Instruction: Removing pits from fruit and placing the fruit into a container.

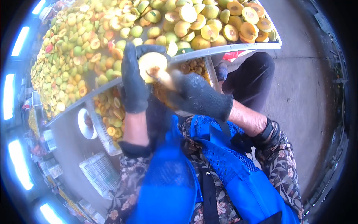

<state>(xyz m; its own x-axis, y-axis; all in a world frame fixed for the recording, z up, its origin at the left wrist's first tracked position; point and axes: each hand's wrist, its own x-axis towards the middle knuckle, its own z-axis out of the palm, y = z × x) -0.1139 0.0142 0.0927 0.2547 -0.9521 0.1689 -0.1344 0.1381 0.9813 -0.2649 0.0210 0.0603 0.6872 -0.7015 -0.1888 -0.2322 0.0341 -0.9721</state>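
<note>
My left hand (135, 80), in a dark glove, grips a pale cut fruit (152, 61), its cut face turned up, just over the table's front edge. My right hand (197, 95), also gloved, is closed on a blurred tool (166, 79) with a light brownish handle; its thin dark curved tip touches the cut face. Around them, green, yellow and orange fruit lie heaped on the metal-rimmed table (253, 46), many cut in half, with larger halves (231, 31) at the back right.
Crates (90, 109) of fruit stand under the table. A white bowl (84, 130) and a grate-like plastic crate (91, 170) are on the floor at left. My bent leg (253, 74) and a red item (233, 55) are at right, beside bare concrete (305, 112).
</note>
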